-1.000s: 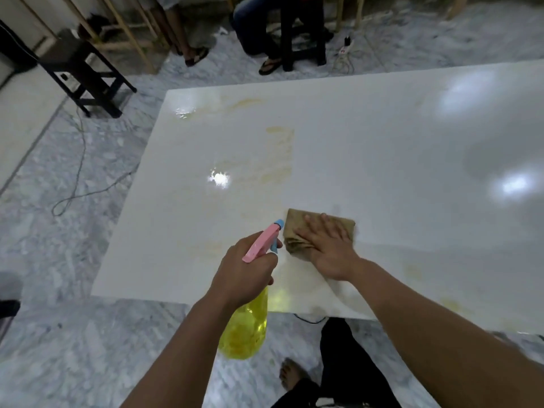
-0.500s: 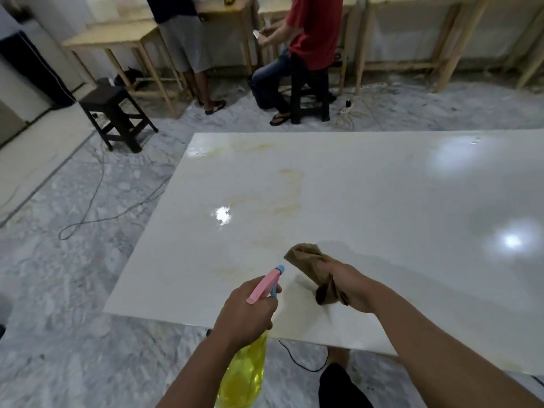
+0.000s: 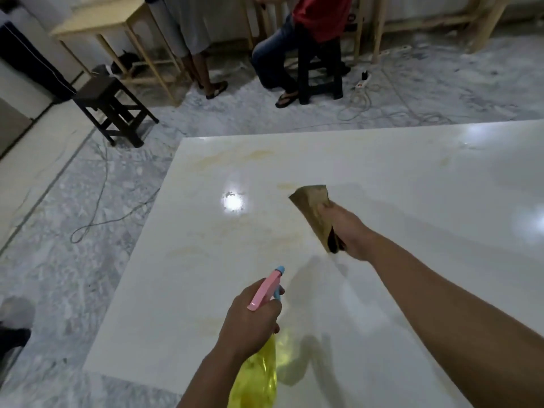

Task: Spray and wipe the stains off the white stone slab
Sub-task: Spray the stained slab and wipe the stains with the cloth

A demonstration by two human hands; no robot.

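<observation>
While we stand at its near edge, slab: white stone slab (image 3: 382, 178) spreads ahead, yellow stains (image 3: 232, 156) toward its far-left corner.
Left hand (image 3: 250, 322): we grip the spray bottle (image 3: 259, 375).
Right hand (image 3: 344, 228): we clutch the brown cloth (image 3: 313, 206), raised mid-slab.
Room: open surface rightward.

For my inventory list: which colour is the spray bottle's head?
Pink, with a blue nozzle; head view.

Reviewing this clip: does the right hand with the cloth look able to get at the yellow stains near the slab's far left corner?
Probably yes. The right hand holds the cloth lifted over the slab, and nothing lies between it and the stains. They are further off, so a lean forward may be needed.
</observation>
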